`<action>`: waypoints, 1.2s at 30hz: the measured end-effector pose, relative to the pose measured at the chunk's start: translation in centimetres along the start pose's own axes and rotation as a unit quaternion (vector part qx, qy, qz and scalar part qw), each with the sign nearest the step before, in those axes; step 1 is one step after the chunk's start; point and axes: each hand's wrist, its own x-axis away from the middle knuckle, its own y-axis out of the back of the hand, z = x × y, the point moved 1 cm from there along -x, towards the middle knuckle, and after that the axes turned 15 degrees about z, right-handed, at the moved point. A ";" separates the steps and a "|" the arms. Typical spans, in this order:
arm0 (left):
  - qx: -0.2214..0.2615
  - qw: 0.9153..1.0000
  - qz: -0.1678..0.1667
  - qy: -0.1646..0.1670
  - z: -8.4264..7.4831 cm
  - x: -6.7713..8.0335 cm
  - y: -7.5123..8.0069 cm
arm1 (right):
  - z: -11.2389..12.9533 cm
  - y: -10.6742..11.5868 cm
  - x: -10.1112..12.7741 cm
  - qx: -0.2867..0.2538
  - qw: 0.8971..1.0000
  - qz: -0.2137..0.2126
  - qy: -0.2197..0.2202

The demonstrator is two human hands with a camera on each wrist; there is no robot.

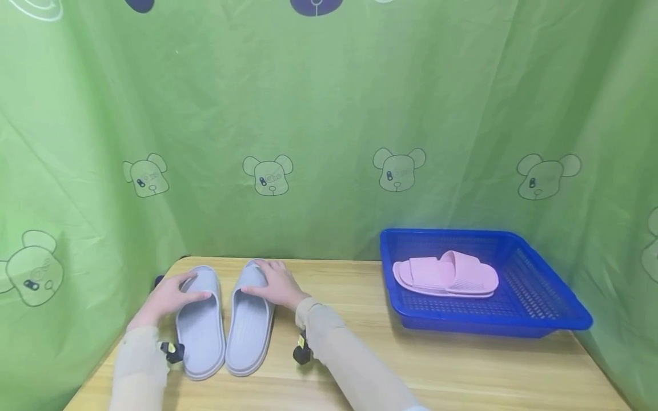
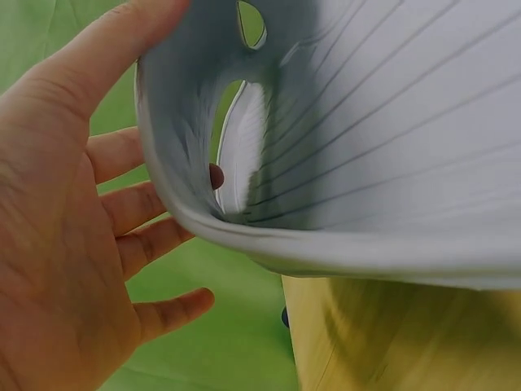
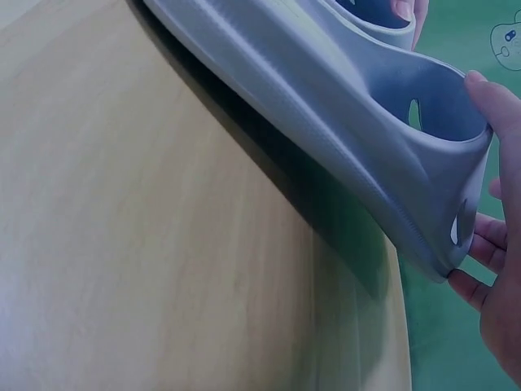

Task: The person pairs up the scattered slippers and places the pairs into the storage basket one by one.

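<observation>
Two grey-blue slippers lie side by side at the left end of the wooden table point(image 1: 462, 371). My left hand point(image 1: 169, 294) holds the left slipper point(image 1: 200, 331) at its strap. In the left wrist view the thumb lies over the strap of that slipper point(image 2: 391, 163), and the fingers point(image 2: 138, 212) reach along its outer side. My right hand point(image 1: 277, 285) grips the toe end of the right slipper point(image 1: 249, 331). Seen from the right wrist, the thumb sits on top of this slipper point(image 3: 342, 106) and the fingers point(image 3: 480, 252) curl under its edge.
A blue mesh basket point(image 1: 488, 326) stands at the right of the table with a pair of pink slippers point(image 1: 447, 277) inside. A green curtain point(image 1: 329, 114) printed with bears closes in the back and both sides. Bare wood lies between slippers and basket.
</observation>
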 end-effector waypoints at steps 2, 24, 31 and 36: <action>-0.002 1.000 -0.003 0.001 0.0 0.0 0.0 | 0.0 0.2 0.2 0.004 1.000 -0.005 0.000; 0.054 0.998 -0.023 0.028 -1.2 1.1 -0.4 | -1.1 2.0 2.2 0.029 0.998 -0.061 -0.011; 0.101 0.994 -0.028 0.018 -1.7 1.1 -0.9 | -1.3 2.7 2.9 0.013 0.997 -0.074 -0.019; 0.119 0.992 -0.026 0.022 -1.7 0.9 -1.4 | -1.7 3.0 3.4 -0.009 0.996 -0.085 -0.024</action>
